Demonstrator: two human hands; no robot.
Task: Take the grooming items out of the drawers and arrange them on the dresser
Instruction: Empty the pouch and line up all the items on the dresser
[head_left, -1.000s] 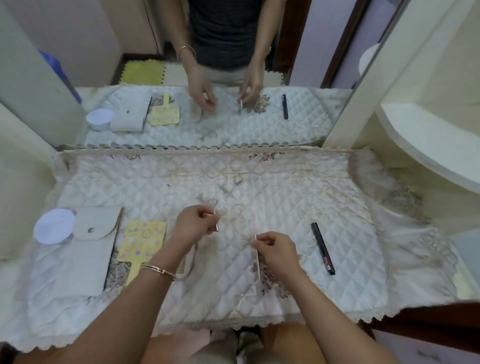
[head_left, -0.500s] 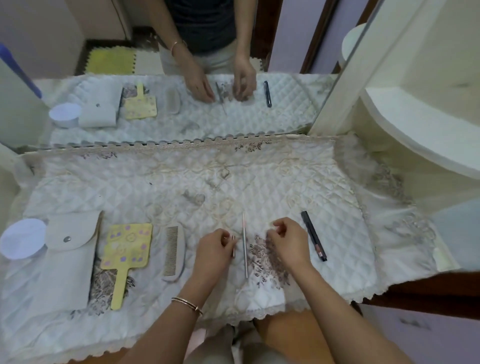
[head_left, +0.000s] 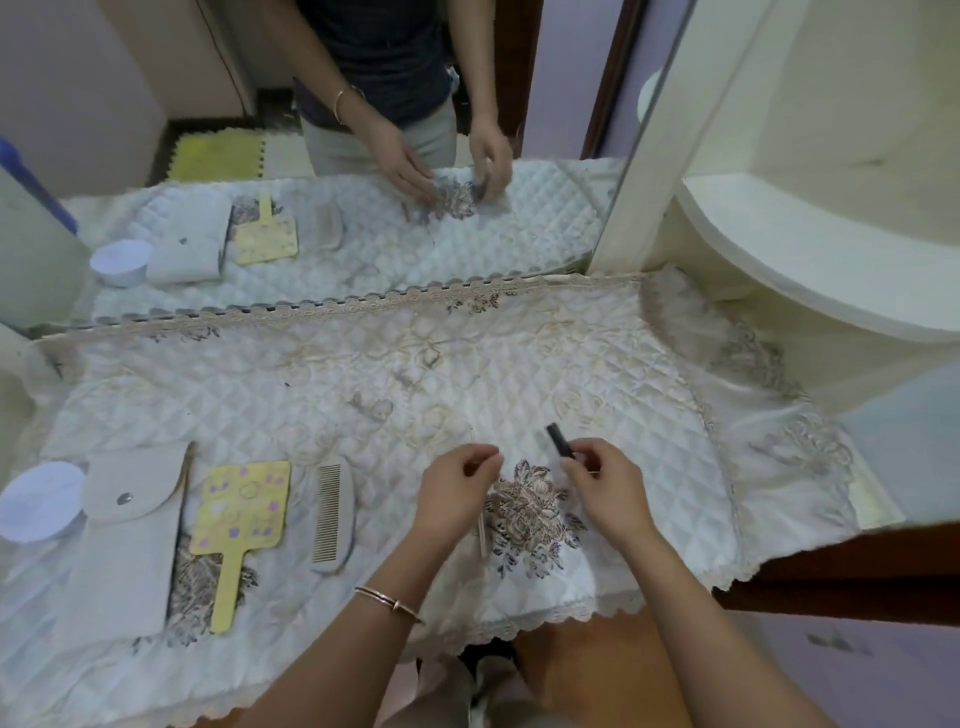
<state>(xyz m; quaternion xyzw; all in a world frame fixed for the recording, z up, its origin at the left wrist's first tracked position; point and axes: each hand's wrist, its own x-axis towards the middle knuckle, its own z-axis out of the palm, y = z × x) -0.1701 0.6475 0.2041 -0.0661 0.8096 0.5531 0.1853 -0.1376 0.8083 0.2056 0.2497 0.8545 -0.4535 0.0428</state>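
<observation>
On the dresser's quilted cloth (head_left: 363, 415) lies a row of items: a white round jar (head_left: 39, 501), a grey snap pouch (head_left: 127, 525), a yellow hand mirror (head_left: 241, 506) and a pale comb (head_left: 332, 512). My right hand (head_left: 608, 483) pinches a black pencil (head_left: 558, 440), its tip raised to the upper left. My left hand (head_left: 454, 486) hovers with curled fingers over a thin metal stick (head_left: 482, 538) lying on the cloth. Whether it grips the stick is hidden.
A large mirror (head_left: 363, 130) stands behind the cloth and repeats the items and my hands. A cream rounded shelf (head_left: 810, 260) juts out at the right. The cloth's lace edge (head_left: 545, 618) hangs over the front of the dresser.
My right hand has picked up the black pencil, which lay to its right. My left hand has shifted right, over the thin stick. The camera has tilted down slightly.
</observation>
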